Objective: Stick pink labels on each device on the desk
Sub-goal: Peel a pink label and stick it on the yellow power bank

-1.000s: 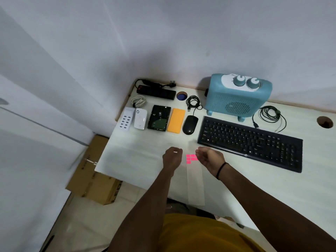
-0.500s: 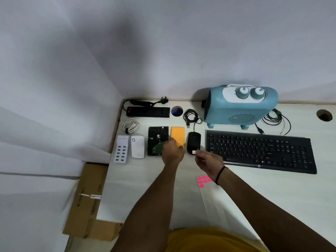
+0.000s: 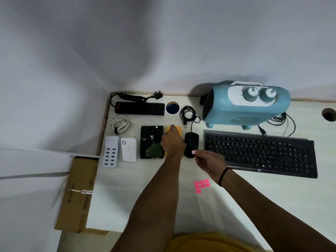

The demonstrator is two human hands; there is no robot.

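Label pinched in right hand (image 3: pixel 209 161); left hand (image 3: pixel 171 142) over orange device (image 3: pixel 179 129).

Nearest: sheet of pink labels (image 3: pixel 201 185) flat on desk (image 3: pixel 145 188), just beside right wrist. Right fingertips pinching one pale pink label (image 3: pixel 194 152) at near end of black mouse (image 3: pixel 191 142). Left hand covering most of orange device between hard drive (image 3: pixel 151 142) and mouse; grip not discernible. Farther: keyboard (image 3: pixel 260 153), blue heater (image 3: pixel 245 106), power strip (image 3: pixel 139 108) along wall.

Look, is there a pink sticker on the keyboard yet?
No, the keyboard shows only black keys; the right hand holds one pink label.
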